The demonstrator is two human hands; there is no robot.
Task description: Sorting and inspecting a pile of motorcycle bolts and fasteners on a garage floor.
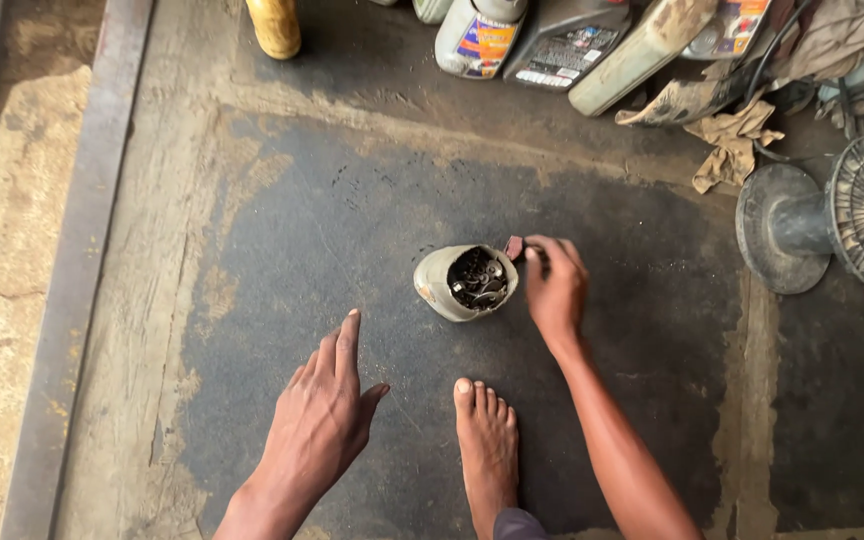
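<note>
Off-white cut plastic container point(439, 282), tipped on its side on the dark oily floor point(302, 210), mouth turned toward the right and packed with small dark metal parts point(479, 278). Lying just left of the right hand point(555, 287), rim touching or nearly touching the fingertips. Right hand curled narrow, thumb and fingers pinched on a small reddish-brown piece point(514, 246) right at the container's upper rim; hard to tell what kind of piece. Left hand point(324, 412) well apart from the container, lower left of it, held flat and wide, index finger stretched forward toward it, nothing held. Whether hovering or resting on the floor, cannot tell. Bare foot point(486, 437) planted between the two forearms, toes aimed at the container. Farther off along the top: a yellow bottle point(275, 26), grimy oil jugs point(562, 40), crumpled rags point(737, 140). At the right edge, a grey metal spool point(832, 215) lying on its side.
</note>
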